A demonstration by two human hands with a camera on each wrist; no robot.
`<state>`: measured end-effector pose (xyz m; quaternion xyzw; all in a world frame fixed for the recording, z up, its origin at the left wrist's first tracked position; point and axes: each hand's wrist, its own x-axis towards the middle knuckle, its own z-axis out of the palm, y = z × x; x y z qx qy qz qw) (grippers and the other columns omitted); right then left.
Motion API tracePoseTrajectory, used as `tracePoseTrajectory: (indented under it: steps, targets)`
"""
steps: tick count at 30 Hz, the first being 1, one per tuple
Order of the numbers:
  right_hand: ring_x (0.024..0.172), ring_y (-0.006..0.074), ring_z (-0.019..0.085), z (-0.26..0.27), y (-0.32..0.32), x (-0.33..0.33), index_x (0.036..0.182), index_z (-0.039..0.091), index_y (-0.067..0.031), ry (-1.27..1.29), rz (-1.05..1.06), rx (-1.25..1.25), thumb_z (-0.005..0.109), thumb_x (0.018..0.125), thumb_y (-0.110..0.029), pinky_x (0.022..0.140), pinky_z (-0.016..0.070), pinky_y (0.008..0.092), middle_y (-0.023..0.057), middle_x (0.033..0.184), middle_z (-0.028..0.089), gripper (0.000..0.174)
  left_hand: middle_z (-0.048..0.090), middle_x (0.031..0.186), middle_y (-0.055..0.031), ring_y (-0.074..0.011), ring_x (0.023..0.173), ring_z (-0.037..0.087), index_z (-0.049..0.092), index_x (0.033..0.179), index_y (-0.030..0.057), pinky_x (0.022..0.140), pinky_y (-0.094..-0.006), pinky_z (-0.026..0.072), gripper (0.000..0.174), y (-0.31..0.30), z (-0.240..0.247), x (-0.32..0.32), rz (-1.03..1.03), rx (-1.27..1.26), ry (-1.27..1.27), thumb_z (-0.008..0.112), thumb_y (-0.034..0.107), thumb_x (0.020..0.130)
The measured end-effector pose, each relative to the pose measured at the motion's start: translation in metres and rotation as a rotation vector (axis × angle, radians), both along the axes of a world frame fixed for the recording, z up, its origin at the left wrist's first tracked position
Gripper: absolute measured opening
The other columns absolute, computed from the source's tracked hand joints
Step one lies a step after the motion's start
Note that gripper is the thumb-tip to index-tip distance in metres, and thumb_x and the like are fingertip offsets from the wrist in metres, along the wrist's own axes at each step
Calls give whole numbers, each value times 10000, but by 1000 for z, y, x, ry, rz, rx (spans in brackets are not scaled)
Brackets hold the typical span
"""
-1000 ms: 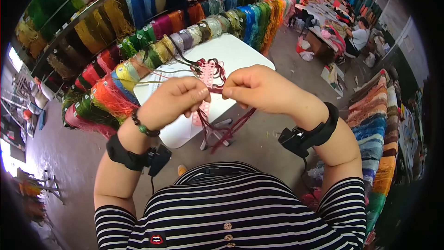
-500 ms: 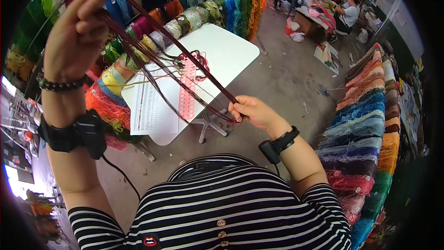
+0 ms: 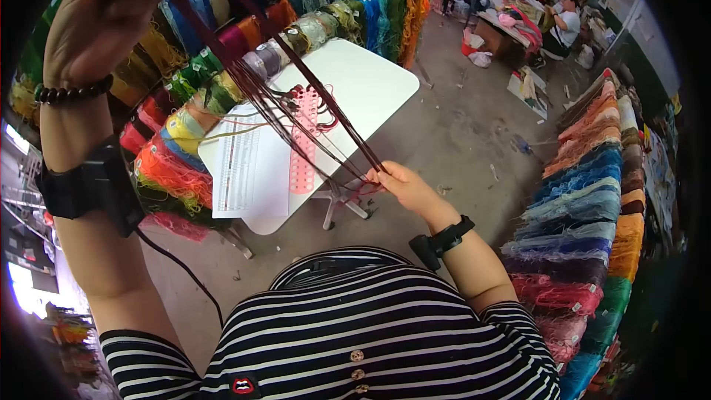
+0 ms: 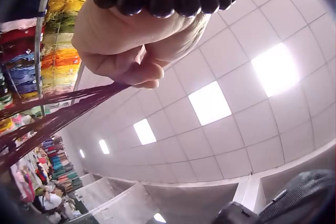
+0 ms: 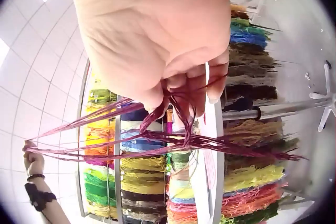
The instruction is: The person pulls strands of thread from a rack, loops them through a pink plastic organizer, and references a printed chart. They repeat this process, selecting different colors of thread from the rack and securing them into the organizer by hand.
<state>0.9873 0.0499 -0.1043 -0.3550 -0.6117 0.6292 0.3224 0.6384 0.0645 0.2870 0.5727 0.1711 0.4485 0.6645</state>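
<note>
Head view: maroon thread (image 3: 312, 80) hung in mid-air btwn the two hands, running on a diag. from upper L to lower R, several strands fanned apart midway. Upper end: L hand (image 3: 104, 18), raised, partly cut off by the frame's top; L wrist view showed its fingers curled together & clamped on the strands. Lower end: R hand (image 3: 404, 185), thumb & fingers closed on the thread; R wrist view showed loops dangling under the fingers, w/ loose ends trailing to one side.

Behind the strands stood the white worktop (image 3: 370, 74), bearing a pink card (image 3: 302, 155) w/ holes along its edges. Printed sheet (image 3: 241, 170) lay just beside the card, on its L. Dark threads (image 3: 300, 93) sat bunched at the card's far end. Beyond the worktop: multi-col. hanks (image 3: 407, 22) on racks; more hanks (image 3: 578, 192) on the R.

Bead bracelet (image 3: 74, 93) on L wrist; black cam (image 3: 111, 178) strapped nr. it, another on the R forearm. Striped top, b/w (image 3: 333, 326). Far back, upper R: a seated person (image 3: 569, 24) in white.
</note>
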Motion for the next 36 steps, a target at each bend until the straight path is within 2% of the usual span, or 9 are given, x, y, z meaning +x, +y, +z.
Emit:
tracePoseTrajectory:
  steps: [5, 9, 12, 13, 16, 23, 25, 31, 36]
  targets:
    - [1008, 120, 549, -1, -1, 12, 1093, 589, -25, -24, -65, -26, 463, 980, -166, 868, 434, 282, 55, 1048, 624, 220, 429, 948, 10, -50, 538, 387, 387, 1176, 12, 460, -194, 295, 248, 7, 10, -22, -53, -124, 64, 264, 189, 1054]
    - [1031, 188, 576, 5, -4, 23, 983, 600, -61, 649, -119, -224, 508, 958, -140, 943, 411, 346, 108, 1139, 636, 124, 423, 872, 18, -46, 549, 390, 421, 1192, 4, 454, -184, 302, 258, 11, -1, -26, 64, -132, 70, 287, 172, 1049]
    - [1048, 237, 578, 7, 2, 40, 962, 600, -71, 971, -48, -273, 516, 948, -135, 960, 402, 389, 111, 1040, 644, 106, 400, 757, 50, -20, 543, 384, 490, 1183, 2, 419, -159, 272, 247, 22, -13, -43, 198, -151, 47, 365, 149, 1029]
    - [975, 246, 586, 10, 2, 45, 925, 595, -70, 1041, -79, -334, 521, 945, -157, 925, 413, 400, 86, 843, 624, 116, 396, 744, 56, -15, 539, 383, 501, 1175, 3, 410, -154, 263, 241, 23, -16, -46, 277, -167, 37, 380, 148, 1025]
    - [871, 220, 576, 12, 14, 64, 917, 593, -63, 1020, 167, -342, 523, 948, -174, 857, 426, 380, 40, 686, 549, 135, 395, 714, 70, -4, 528, 384, 530, 1156, 12, 391, -145, 243, 224, 31, -23, -63, 352, -209, 28, 419, 140, 1011]
    - [660, 81, 518, 28, -4, 70, 873, 618, -50, 33, -58, -172, 570, 945, -262, 658, 428, 235, -16, 722, 575, 229, 423, 769, 52, -4, 547, 398, 505, 1173, 9, 404, -149, 248, 228, 28, -19, -61, 407, -206, 9, 398, 139, 1019]
    - [674, 70, 519, 10, -1, 68, 885, 623, -51, -66, -73, -142, 561, 949, -262, 664, 425, 225, -23, 736, 577, 229, 441, 812, 39, -4, 550, 397, 495, 1177, 8, 407, -154, 250, 230, 16, -22, -29, 450, -217, 6, 388, 141, 1023]
    - [735, 109, 562, -48, 7, 52, 930, 622, -34, -194, -90, -162, 541, 949, -245, 716, 451, 250, -1, 776, 585, 227, 493, 857, 44, 2, 494, 370, 495, 1171, 14, 401, -153, 262, 234, 18, -29, -16, 30, -203, 47, 371, 150, 1028]
    - [948, 198, 590, -27, 14, 39, 1177, 579, -20, -465, -93, 299, 622, 892, -248, 849, 473, 310, 113, 1094, 612, 367, 463, 601, 82, 7, 439, 391, 602, 1029, 40, 404, -133, 265, 217, -1, -77, 40, 277, -100, 395, 502, 225, 977]
